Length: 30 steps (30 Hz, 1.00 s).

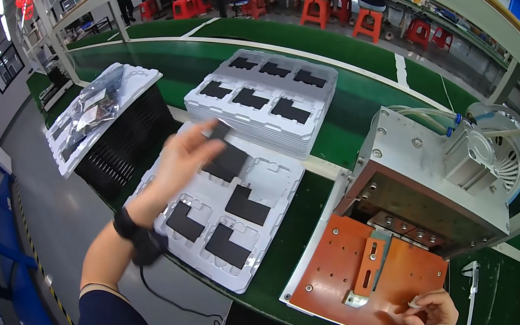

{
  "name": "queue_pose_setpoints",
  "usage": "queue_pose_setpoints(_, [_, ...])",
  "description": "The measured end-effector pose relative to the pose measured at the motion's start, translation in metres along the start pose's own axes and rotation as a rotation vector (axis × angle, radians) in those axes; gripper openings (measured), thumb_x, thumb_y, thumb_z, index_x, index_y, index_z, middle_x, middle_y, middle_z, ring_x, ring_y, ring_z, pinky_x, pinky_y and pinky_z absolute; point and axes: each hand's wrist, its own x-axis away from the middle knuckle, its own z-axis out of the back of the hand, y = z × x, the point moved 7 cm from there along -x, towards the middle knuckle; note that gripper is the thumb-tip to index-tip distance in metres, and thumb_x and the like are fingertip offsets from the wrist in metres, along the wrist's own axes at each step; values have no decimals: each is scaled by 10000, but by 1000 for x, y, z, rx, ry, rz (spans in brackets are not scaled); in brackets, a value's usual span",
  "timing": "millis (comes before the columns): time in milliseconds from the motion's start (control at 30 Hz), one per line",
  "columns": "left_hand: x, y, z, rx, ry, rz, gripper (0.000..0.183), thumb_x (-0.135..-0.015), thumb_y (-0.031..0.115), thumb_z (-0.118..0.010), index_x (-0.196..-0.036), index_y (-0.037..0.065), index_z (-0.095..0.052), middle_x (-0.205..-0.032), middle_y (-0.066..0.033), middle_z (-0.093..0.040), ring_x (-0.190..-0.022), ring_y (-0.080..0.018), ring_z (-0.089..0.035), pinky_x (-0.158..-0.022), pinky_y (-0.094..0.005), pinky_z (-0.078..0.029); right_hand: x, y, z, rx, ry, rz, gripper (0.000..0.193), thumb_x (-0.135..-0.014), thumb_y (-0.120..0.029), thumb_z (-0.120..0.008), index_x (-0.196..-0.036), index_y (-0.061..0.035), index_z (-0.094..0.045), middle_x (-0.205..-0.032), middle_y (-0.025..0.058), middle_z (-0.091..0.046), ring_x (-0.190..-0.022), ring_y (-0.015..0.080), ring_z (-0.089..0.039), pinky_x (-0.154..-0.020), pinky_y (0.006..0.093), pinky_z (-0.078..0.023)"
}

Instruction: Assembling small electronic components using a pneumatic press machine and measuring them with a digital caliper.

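Note:
My left hand (183, 154) is raised over the near white plastic tray (193, 257), its fingers closed on a small black flat piece (220, 130). Several black L-shaped pieces lie in the tray's pockets, among them one (248, 205) to the right of the hand. Under the fingertips a larger black piece (228, 162) shows, partly hidden by the hand. My right hand (432, 322) is pinched at the right front of an orange plate (331, 272). Something small and whitish (415, 303) shows at its fingertips, too small to name.
Behind the tray stands a stack of white trays (256, 118) with black pieces. A tilted stack (60, 152) holding a clear bag (97, 107) is at left. A metal press (433, 169) rises behind the orange plate. Right of it lies a caliper (470, 304).

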Motion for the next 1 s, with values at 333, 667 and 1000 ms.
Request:
queue_pose_setpoints(333, [-21,-107,100,-662,80,239,447,-817,185,-721,-1212,0,-623,-1120,-174,-663,-972,-235,-647,-840,-309,-501,0,10,0,4,87,-12,202,-692,42,-755,-828,-4,-613,-818,54,-591,-692,99,-602,-632,209,-476])
queue_pose_setpoints(667, [14,-113,50,-976,-192,222,656,-875,414,-600,-1410,75,-430,-1514,-225,-287,-1415,-430,-192,-1098,-618,-186,0,6,1,60,109,33,174,-695,53,-740,-795,2,-608,-774,60,-599,-661,106,-620,-588,211,-484])
queue_pose_setpoints(1000, [53,23,-79,-749,-698,-523,473,-718,204,-777,-1156,80,-650,-1145,-58,-645,-1192,-273,-501,-1058,-436,-356,4,5,2,88,153,35,158,-688,34,-761,-764,-11,-631,-738,46,-610,-635,91,-571,-581,201,-447])
